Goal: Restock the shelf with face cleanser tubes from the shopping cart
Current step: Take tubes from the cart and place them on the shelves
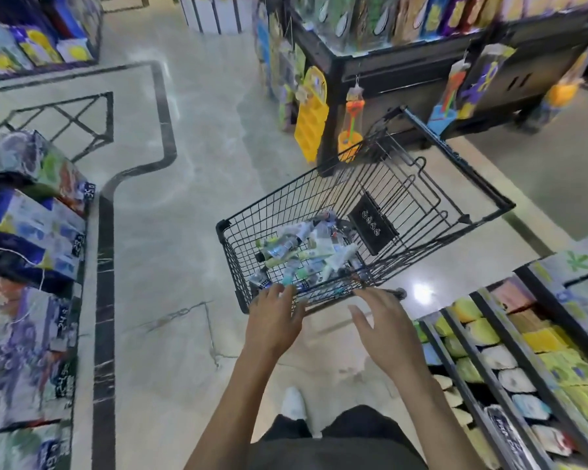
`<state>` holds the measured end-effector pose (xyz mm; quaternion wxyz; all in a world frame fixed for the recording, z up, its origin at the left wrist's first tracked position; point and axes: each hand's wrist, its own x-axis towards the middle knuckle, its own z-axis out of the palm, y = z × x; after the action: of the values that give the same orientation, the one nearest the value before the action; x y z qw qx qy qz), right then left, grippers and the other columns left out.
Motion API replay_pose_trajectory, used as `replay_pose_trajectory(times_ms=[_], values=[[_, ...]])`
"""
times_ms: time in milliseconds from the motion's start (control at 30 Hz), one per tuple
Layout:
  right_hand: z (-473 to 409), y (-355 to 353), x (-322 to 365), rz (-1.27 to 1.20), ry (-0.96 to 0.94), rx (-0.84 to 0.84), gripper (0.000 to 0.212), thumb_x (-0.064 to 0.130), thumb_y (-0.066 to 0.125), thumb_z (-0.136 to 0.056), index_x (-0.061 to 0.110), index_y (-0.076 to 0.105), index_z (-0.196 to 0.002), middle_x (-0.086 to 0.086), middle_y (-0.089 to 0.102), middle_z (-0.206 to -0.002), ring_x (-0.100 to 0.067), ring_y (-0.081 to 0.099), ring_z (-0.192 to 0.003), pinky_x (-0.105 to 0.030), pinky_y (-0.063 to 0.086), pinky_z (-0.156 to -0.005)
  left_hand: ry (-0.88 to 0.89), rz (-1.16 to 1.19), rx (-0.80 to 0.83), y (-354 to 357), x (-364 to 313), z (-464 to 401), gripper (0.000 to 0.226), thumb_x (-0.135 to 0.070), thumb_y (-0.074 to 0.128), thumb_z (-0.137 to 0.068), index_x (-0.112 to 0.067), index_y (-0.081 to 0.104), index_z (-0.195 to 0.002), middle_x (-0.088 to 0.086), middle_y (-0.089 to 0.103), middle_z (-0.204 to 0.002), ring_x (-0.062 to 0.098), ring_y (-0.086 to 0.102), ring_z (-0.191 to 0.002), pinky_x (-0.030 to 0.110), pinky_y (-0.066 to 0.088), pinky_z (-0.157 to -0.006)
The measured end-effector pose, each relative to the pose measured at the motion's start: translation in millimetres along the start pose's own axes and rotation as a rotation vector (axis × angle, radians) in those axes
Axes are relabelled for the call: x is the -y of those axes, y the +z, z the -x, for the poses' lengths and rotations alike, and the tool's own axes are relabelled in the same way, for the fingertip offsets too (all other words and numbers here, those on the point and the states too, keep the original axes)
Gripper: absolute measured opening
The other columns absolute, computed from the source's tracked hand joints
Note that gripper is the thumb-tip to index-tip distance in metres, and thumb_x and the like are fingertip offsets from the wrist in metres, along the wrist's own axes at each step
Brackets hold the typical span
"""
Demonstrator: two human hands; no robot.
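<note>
A shop aisle with a pale marble floor (190, 212), inlaid with dark border lines, runs from the person's feet toward the far displays. Along the left edge a low shelf (31, 266) carries stacked packets with price tags on its front rail. Between that shelf and the shopping cart (353, 232) lies a broad strip of bare floor.

The cart is a black wire basket standing right of centre, its near rim just ahead of the hands. A heap of face cleanser tubes (306, 252) lies in the near left part of the basket bottom; the far right part of the basket shows only wire and a dark sign plate (372, 225).

The left hand (274, 320) reaches over the near rim, fingers spread and loosely bent, their tips at the wire just above the nearest tubes; whether they touch the rim or a tube cannot be told, and nothing is gripped. The right hand (384, 327) hovers just behind the cart's handle bar, fingers straight and spread, holding nothing.

Beyond the cart's far corner stands a dark display stand (404, 72) hung with yellow and orange goods, near the cart's far side. To the right, a shelf (510, 361) of yellow, green and white packs runs close beside the right forearm, with a narrow gap of floor between it and the cart.
</note>
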<state>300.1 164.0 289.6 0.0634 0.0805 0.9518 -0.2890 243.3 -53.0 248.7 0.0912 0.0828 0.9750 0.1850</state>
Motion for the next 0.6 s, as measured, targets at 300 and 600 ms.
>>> replay_pose_trajectory(times_ms=[300,600], values=[[-68,6,-11,-0.015,0.093,0.075,0.041,0.038,0.051,-0.106,0.025,0.057,-0.144,0.009,0.053,-0.147,-0.012,0.043,-0.137,-0.029,0.035,-0.111,-0.007,-0.022,0.164,15,1,-76,0.046,-0.047,0.045,-0.104,-0.021,0.051,-0.141,0.007,0.056,-0.136,0.032,0.050,-0.125,0.047,0.044,-0.103],[-220,20,-30,-0.020,0.015,0.251,0.034,0.033,0.057,-0.104,0.020,0.062,-0.135,-0.001,0.061,-0.135,-0.023,0.056,-0.125,-0.037,0.048,-0.099,-0.165,0.024,0.216,49,18,-172,0.042,-0.039,0.056,-0.099,-0.018,0.056,-0.136,0.008,0.061,-0.122,0.033,0.058,-0.112,0.047,0.051,-0.089]])
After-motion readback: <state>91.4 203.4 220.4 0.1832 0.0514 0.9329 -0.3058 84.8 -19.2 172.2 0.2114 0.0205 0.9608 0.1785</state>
